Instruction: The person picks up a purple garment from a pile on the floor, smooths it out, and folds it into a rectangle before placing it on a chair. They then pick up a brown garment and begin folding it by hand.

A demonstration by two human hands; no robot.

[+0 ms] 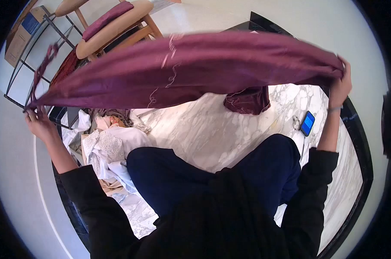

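Note:
A long maroon cloth [230,60] with pale embroidery is stretched out in the air across the upper part of the view. My left hand [40,123] is closed on its left end, where a thin twisted strip of the same colour stands up. At the right end, my right hand [341,84] grips the gathered fabric. Under the raised cloth, a smaller folded maroon piece [249,101] lies on the white marble surface [195,129], partly hidden by it.
White and lace cloths [113,142] lie heaped at the left by my knee. A phone [307,124] rests on the marble at the right. A wooden chair [117,32] with a folded maroon cloth [107,20], a black metal rack [27,56] and a cardboard box [20,43] stand upper left.

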